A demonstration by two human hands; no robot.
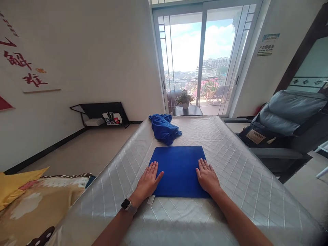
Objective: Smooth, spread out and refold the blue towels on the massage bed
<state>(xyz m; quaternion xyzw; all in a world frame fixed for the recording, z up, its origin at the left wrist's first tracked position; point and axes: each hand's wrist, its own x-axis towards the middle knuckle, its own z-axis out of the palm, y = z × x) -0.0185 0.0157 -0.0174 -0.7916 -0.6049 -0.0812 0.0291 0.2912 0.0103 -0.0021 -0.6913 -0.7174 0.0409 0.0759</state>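
Note:
A flat blue rectangle of cloth or a thin cushion (179,172) lies smooth in front of me, with a small white tag (151,200) sticking out at its near left corner. My left hand (148,179) rests flat along its left edge, fingers stretched out and thumb spread inward. On its right edge lies my right hand (207,176), also flat with fingers extended. Neither hand grips anything. Just beyond the blue rectangle sits a crumpled heap of blue cloth (165,130).
Both blue items lie on a table or bed under a silvery quilted cover (238,171). A grey recliner (279,150) stands at the right, patterned bedding (38,205) at the left. Past the far edge are a potted plant (185,99) and sliding glass doors (184,44).

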